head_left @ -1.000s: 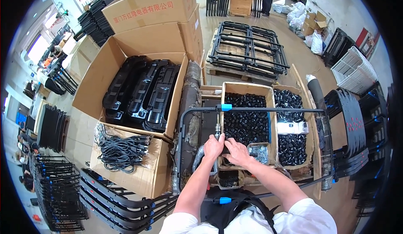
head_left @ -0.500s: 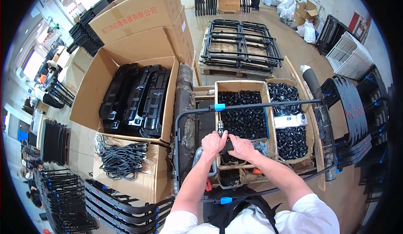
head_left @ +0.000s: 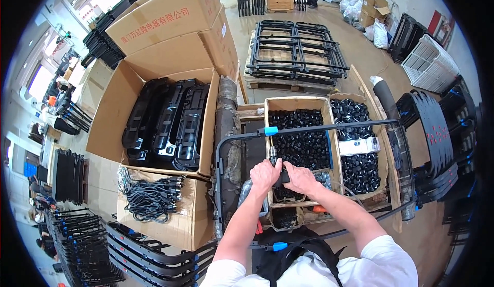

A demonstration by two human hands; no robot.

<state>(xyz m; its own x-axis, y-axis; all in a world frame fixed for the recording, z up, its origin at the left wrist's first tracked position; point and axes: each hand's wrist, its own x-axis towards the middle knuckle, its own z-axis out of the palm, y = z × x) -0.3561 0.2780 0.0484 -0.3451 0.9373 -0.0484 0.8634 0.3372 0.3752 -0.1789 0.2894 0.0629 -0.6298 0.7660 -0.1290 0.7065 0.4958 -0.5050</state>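
Note:
My left hand (head_left: 265, 174) and my right hand (head_left: 301, 178) are both closed around a dark power drill (head_left: 272, 152). Its metal chuck points away from me, and my fingers cover most of its body. Under my forearms lies a large black tubular frame (head_left: 309, 129), its far bar crossing above parts boxes. A blue clip (head_left: 270, 131) sits on that bar, just beyond the drill, and another blue clip (head_left: 279, 246) is on the near bar. Below the drill stands a wooden box (head_left: 268, 107) full of small black caps.
More black caps (head_left: 358, 173) fill the right-hand box, which a white carton (head_left: 358, 146) crosses. At left, an open cardboard box (head_left: 106, 125) holds long black panels, with bundled black cables (head_left: 152, 197) on cardboard before it. Black frames (head_left: 296, 50) lie stacked on a pallet beyond.
The view has shifted very slightly. Both hands keep their hold on the drill in nearly the same spot over the boxes.

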